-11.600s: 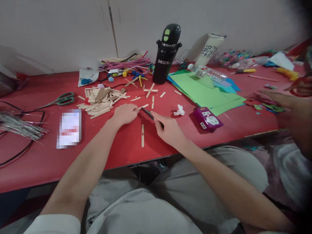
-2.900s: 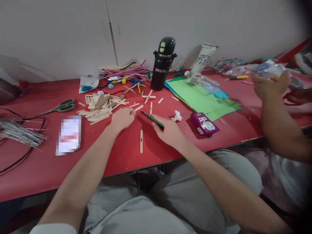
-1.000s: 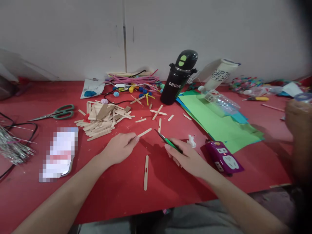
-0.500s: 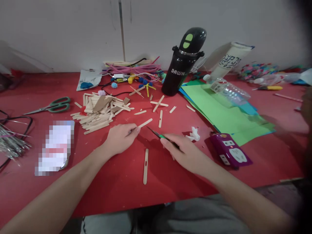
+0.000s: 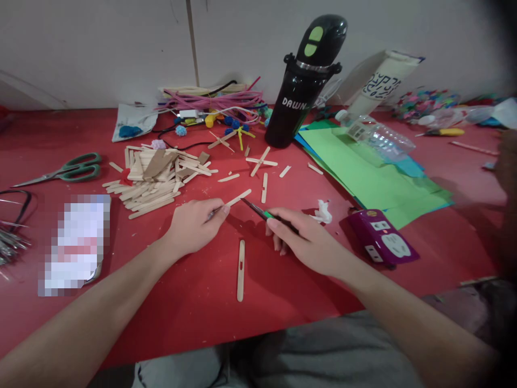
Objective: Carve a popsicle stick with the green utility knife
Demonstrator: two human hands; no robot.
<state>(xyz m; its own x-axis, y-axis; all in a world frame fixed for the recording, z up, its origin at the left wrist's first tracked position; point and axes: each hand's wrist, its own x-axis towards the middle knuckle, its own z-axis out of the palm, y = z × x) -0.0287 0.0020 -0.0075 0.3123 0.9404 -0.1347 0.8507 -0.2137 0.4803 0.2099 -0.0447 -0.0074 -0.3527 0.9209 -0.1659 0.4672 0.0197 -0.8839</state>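
Observation:
My left hand (image 5: 196,223) pinches a wooden craft stick (image 5: 239,198), whose free end points up and to the right. Something grey and thin shows by the thumb, too small to name. In my right hand (image 5: 302,234) is a thin craft knife (image 5: 259,210) with a dark blade and a green collar. Its tip is at or very near the stick's free end; contact cannot be made out. Below the hands lies a craft stick with a slot cut in its middle (image 5: 241,271). A shorter notched stick (image 5: 264,188) and two sticks crossed in an X (image 5: 261,161) lie beyond.
Left of centre is a pile of craft sticks (image 5: 151,178), with scissors (image 5: 76,168) and a phone (image 5: 76,242) nearby. A black bottle (image 5: 293,108) stands behind. Green paper (image 5: 355,167), a plastic bottle (image 5: 379,139), a purple power socket (image 5: 382,237) and crumpled white tissue (image 5: 322,212) are on the right.
The view has shifted slightly, so most things sit a little higher and further left. Both hands keep their grips, and the knife tip is now closer to the craft stick's end.

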